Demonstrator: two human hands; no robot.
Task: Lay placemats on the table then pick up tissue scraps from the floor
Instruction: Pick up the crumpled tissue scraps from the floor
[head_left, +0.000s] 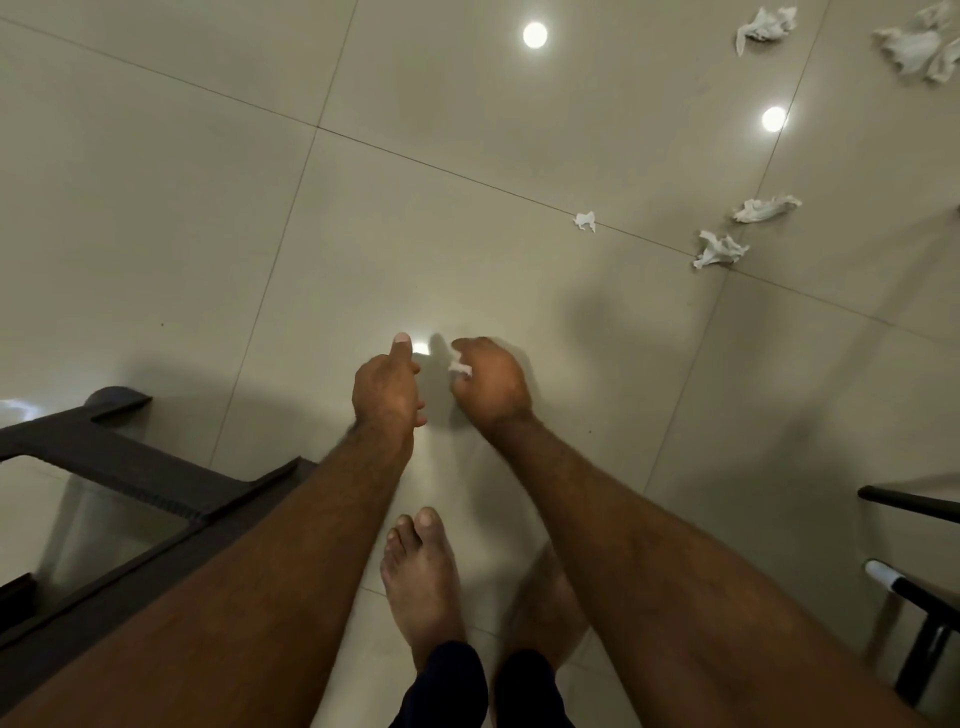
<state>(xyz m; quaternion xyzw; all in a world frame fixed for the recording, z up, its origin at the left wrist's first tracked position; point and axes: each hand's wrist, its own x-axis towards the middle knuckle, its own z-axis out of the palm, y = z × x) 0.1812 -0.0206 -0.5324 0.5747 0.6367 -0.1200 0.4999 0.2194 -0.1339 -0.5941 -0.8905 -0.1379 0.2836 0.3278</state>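
Note:
I look down at a glossy beige tile floor (260, 208). My right hand (491, 384) is curled and grips a small white tissue scrap (460, 368) that peeks out by its fingers. My left hand (387, 387) hovers just left of it, holding nothing, with one finger stretched forward. Several crumpled tissue scraps lie further out on the floor: a tiny one (585, 221), two mid-sized ones (719, 249) (766, 208), and larger ones at the top right (766, 26) (919, 47).
A dark chair frame (145, 483) stands at the left, close to my left forearm. Dark furniture legs (914, 587) stand at the right edge. My bare feet (421, 577) are below the hands. Ceiling lights reflect in the tiles.

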